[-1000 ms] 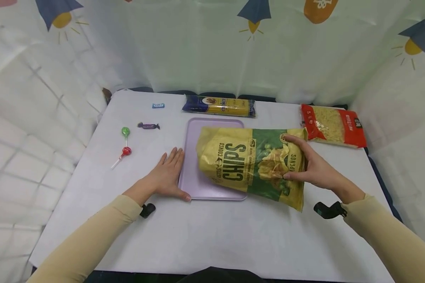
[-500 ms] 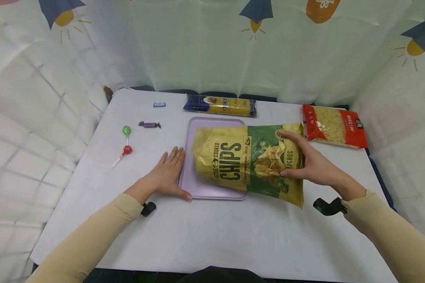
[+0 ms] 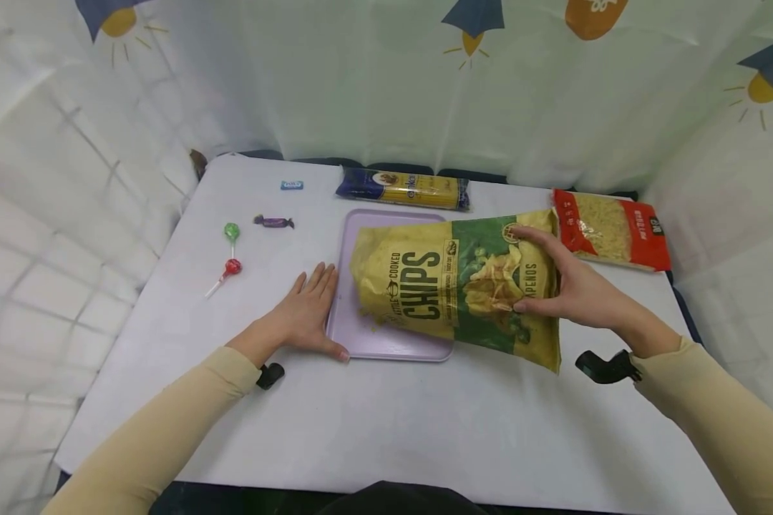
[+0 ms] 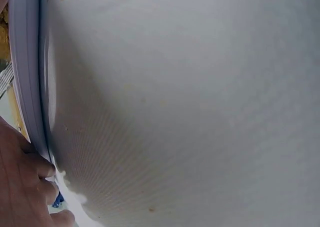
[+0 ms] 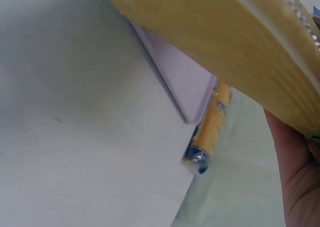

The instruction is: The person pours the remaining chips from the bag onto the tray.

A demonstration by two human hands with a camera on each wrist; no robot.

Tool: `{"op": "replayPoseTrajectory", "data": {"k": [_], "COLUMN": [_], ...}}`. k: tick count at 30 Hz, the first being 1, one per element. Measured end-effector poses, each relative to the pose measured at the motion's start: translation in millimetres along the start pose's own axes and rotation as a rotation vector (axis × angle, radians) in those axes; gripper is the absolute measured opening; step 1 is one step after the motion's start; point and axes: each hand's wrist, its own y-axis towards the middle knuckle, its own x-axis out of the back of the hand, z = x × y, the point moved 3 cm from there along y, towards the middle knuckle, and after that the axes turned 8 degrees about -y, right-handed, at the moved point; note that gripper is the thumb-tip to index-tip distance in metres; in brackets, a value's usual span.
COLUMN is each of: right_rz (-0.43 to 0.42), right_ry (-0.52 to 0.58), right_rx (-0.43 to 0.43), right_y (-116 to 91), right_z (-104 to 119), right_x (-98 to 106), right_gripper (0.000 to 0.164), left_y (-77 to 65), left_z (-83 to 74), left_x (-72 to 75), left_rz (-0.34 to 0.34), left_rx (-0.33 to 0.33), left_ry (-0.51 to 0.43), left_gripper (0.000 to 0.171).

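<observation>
A yellow and green chip bag (image 3: pixel 425 279) lies sideways over the lilac tray (image 3: pixel 402 349), its left end above the tray and its right end past the tray's edge. My right hand (image 3: pixel 573 290) grips the bag's right end, thumb on the front and fingers over the upper side. In the right wrist view the bag (image 5: pixel 220 47) is lifted above the table and tray. A few yellow crumbs (image 3: pixel 373 325) show on the tray by the bag's left end. My left hand (image 3: pixel 303 315) lies flat with spread fingers against the tray's left edge.
Behind the tray lies a pack of spaghetti (image 3: pixel 402 189). A red noodle pack (image 3: pixel 612 229) sits at the back right. On the left are a green lollipop (image 3: pixel 232 231), a red lollipop (image 3: pixel 233 267), a purple-wrapped candy (image 3: pixel 273 222) and a small blue packet (image 3: pixel 292 185).
The chip bag has shifted a little in my right hand's grip, first left, then slightly back. Yellow crumbs now show on the tray. My left hand stays at the tray edge.
</observation>
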Motion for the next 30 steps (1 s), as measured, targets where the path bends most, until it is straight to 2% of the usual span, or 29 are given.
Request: {"op": "replayPoseTrajectory", "data": {"k": [6, 24, 30], "right_rz": [0.002, -0.050, -0.061], "right_ry": [-0.013, -0.043, -0.037], "right_rx": [-0.025, 0.019, 0.012], "right_y": [-1.0, 0.0, -2.2], "right_z": [1.3, -1.2, 1.0], "right_x": [2.8, -3.3, 2.8], "right_gripper": [0.108, 0.111, 0.112], "left_y": [1.6, 0.9, 1.6], "left_z": [1.2, 2.7, 3.9], "left_x": [-1.1, -1.5, -1.8], "left_rz": [-0.003, 0.002, -0.002], "left_rx": [-0.003, 0.012, 0.004], "left_ry": [-0.005, -0.024, -0.027], "left_gripper": [0.157, 0.156, 0.156]}}
